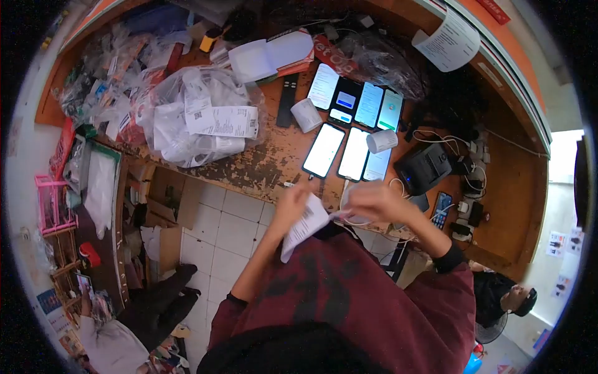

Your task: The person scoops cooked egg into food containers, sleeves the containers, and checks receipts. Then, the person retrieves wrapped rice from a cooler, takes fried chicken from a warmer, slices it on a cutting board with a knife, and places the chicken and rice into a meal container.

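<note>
My left hand (291, 206) is closed on a printed paper slip (306, 225), which hangs down in front of my shirt. My right hand (379, 202) is closed in a pinch at a thin twisted strip (339, 215) beside the slip's right side. Whether that strip belongs to the same paper, I cannot tell. Just beyond my hands lie several lit phones, among them a white-screened phone (324, 150) and another phone (354, 154). A paper roll (382, 141) rests over the phones, and a second paper roll (306, 115) stands to their left.
A clear plastic bag (205, 118) of printed paper rolls sits on the worn wooden desk (249, 174). A black printer (425, 168), cables and chargers (464, 218) crowd the right side. One person (115, 340) is at lower left, another person (501, 296) at lower right.
</note>
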A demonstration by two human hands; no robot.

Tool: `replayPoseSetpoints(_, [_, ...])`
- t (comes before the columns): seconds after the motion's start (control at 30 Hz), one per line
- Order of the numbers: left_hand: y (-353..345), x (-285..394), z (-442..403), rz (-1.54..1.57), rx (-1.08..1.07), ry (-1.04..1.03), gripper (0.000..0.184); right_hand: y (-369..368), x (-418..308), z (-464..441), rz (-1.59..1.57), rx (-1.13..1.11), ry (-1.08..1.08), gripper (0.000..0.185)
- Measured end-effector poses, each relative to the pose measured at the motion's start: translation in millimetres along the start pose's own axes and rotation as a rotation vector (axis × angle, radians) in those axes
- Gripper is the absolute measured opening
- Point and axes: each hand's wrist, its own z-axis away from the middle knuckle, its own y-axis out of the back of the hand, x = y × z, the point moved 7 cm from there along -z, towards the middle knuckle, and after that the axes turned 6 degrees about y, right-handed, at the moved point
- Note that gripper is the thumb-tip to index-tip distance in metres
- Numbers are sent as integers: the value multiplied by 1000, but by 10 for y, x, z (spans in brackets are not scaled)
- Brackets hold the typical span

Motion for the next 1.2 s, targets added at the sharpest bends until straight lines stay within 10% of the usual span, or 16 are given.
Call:
replayPoseSetpoints(0.1, [597,-115,103,-102,248,118,37,331,718,116,-149,23,-413,20])
replayPoseSetpoints(0.13, [763,-139,176,-127,300,158,39,436,1039,229,372,-24,-272,25])
replayPoseSetpoints(0.3, [1392,-402,776,-119,416,260,42,223,2622,867,950,-394,-411,29])
replayPoseSetpoints(0.43, [1847,-917,1558,-35,552,417,42,278,2074,-87,88,-150,-754,52])
replayPoseSetpoints(0.5, [2011,-1059,1875,9,681,520,42,150,2172,-509,70,120,-358,73])
replayPoseSetpoints(0.63, [2128,-1231,2227,90,758,538,43,-141,2788,-885,21,236,-909,95])
replayPoseSetpoints(0.77, [2235,-1166,2550,121,909,565,42,-173,2957,-1130,467,324,-716,47])
replayPoseSetpoints(0.9, [2163,-1504,2994,232,1108,636,43,226,1584,-2063,132,77,-438,26])
replayPoseSetpoints(1.03, [2077,-1496,3235,356,1335,673,43,-85,951,-3335,90,383,-130,19])
replayPoseSetpoints(1.17, [2139,-1471,3549,504,1615,576,38,-1293,1961,-4128,534,498,136,12])
replayPoseSetpoints(1.2, [2127,-1479,3651,545,1631,602,37,-1568,2438,-4201,613,321,-87,15])
